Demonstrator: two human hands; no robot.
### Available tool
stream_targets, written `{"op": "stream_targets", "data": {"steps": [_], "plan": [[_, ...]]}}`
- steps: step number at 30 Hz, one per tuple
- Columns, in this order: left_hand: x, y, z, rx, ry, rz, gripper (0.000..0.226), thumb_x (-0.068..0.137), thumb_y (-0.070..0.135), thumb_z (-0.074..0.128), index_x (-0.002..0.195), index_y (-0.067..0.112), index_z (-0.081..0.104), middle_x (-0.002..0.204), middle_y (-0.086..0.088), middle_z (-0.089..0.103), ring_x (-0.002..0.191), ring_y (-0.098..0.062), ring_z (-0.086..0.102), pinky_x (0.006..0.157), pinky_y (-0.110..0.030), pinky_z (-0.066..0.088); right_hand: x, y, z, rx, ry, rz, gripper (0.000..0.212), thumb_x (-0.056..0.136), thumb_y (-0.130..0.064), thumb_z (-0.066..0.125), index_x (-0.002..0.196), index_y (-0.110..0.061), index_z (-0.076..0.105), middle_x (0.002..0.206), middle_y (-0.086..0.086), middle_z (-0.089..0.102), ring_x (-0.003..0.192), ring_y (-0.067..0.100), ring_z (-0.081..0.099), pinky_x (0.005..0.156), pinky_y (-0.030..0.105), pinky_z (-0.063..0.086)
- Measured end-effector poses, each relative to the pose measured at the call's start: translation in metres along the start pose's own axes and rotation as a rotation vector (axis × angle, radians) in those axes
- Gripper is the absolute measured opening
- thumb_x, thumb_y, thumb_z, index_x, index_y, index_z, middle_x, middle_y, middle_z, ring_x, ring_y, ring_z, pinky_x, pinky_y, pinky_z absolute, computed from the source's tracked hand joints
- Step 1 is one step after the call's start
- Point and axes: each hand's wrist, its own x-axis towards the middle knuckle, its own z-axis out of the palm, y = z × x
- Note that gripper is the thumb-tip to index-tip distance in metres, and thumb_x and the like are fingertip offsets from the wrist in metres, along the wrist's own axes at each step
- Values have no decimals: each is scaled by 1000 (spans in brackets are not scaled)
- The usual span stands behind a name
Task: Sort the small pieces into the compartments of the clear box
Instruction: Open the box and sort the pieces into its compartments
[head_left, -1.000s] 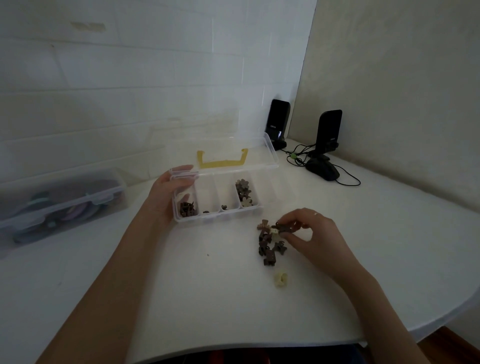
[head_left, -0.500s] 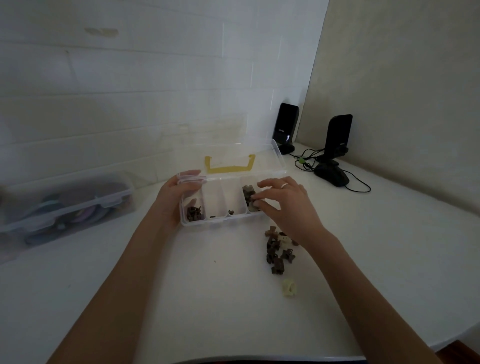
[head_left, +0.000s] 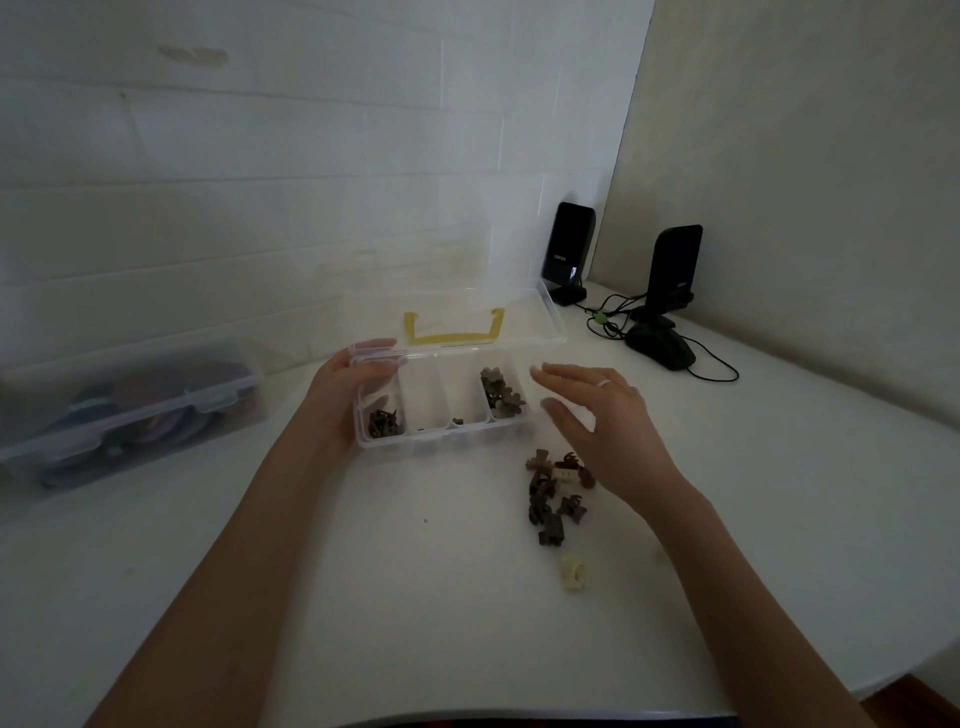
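The clear box stands open on the white table, its lid with a yellow handle laid back. Its leftmost compartment holds dark brown pieces, its rightmost grey-brown pieces; the middle compartments hold a tiny piece or two. My left hand grips the box's left end. My right hand hovers just right of the box, fingers spread, holding nothing. A loose pile of brown pieces lies below that hand, partly hidden by it. A cream piece lies apart, nearer me.
A clear lidded tub with coloured things stands at the left against the wall. Two black speakers, a black mouse and cables sit at the back right corner. The table's curved edge runs along the bottom right.
My right hand picked a piece from the pile, carried it to the rightmost compartment, and has now drawn back to the right, open. The left hand stayed on the box.
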Motion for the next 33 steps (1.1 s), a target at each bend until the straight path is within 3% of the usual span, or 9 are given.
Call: {"op": "stream_targets", "data": {"steps": [2,5,12,15,18,25,27,30,33], "plan": [[0,-1,0,-2,6,-5,25,79,5,63,99,20,66,96,0,67,83,-9,60,69,-26,41,-5,8,-6,2,72,47,28,92,-25,57,118,-33,64,119,-12,63,113,10,51,99,43,41],[0,-1,-1,-7,12,-9,27,78,6,65,101,20,66,97,0,68,84,-9,59,72,-27,40,-16,21,-9,36,125,130,27,93,-24,54,115,-36,64,111,-16,62,108,8,52,95,36,43],[0,-2,1,7,15,-8,31,80,6,62,109,18,63,98,2,67,87,-9,57,73,-27,40,-33,37,-20,128,148,300,24,93,-20,51,109,-37,58,98,-13,60,84,3,54,65,16,38],[0,-3,1,10,16,-6,29,81,6,62,106,20,64,98,3,68,89,-9,57,74,-27,39,-38,38,-32,133,83,319,18,94,-27,50,97,-44,56,88,-20,59,77,0,53,59,16,35],[1,-3,0,16,11,-2,30,80,8,63,107,19,65,97,4,69,90,-10,58,74,-27,39,-47,37,-29,163,-37,348,17,95,-31,48,106,-40,56,95,-22,58,87,-3,54,68,16,37],[4,-4,-2,4,0,-15,30,80,6,62,107,19,65,97,3,68,85,-11,57,71,-27,39,-59,17,-10,258,-269,405,45,94,-50,37,136,-33,45,132,-10,53,119,3,45,106,29,31],[5,-4,-3,0,0,-15,31,80,5,62,108,18,65,96,2,68,83,-10,57,70,-27,39,-59,10,-7,281,-328,385,55,91,-57,31,141,-36,37,145,-10,41,134,4,32,118,38,16],[4,-5,-3,3,1,-11,31,80,5,63,108,16,65,95,1,68,82,-11,58,69,-28,39,-60,2,-7,278,-495,264,67,85,-70,37,144,-44,21,156,-16,16,142,0,2,117,36,-7],[4,-4,-2,-4,2,-13,26,80,5,62,102,18,65,95,0,67,82,-11,57,69,-28,38,-59,2,-4,118,-614,139,85,71,-76,51,143,-52,12,154,-24,1,141,-1,-14,115,36,-12]]}}
